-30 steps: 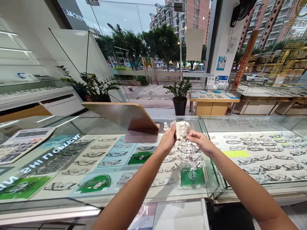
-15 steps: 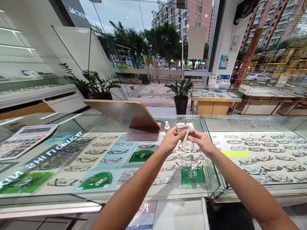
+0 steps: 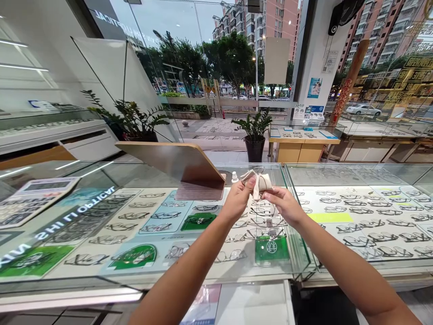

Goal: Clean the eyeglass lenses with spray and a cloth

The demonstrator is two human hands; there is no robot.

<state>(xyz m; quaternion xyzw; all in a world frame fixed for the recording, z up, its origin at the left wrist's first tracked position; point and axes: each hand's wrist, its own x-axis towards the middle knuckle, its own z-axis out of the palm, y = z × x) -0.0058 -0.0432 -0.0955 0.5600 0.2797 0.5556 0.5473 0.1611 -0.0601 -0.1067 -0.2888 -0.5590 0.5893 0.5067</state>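
Note:
A pale cloth (image 3: 263,182) is bunched around a thin-rimmed pair of glasses (image 3: 259,169) above the glass counter. My left hand (image 3: 239,197) pinches the cloth and the glasses from the left, thumb on top. On the right, the fingers of my right hand (image 3: 282,203) are pressed together at the lower right edge of the cloth; what they grip there is too small to tell. A small white bottle (image 3: 234,177) stands just behind my left hand.
Under the glass counter (image 3: 149,269) lie rows of spectacles and green cards. A wooden-edged mirror or board (image 3: 169,158) stands left of my hands. Beyond are a potted plant (image 3: 254,135) and a low display table (image 3: 301,141).
The cloth has been turned and refolded, with a flap now standing up on the left and more of the wire frame showing. My right hand has shifted slightly down.

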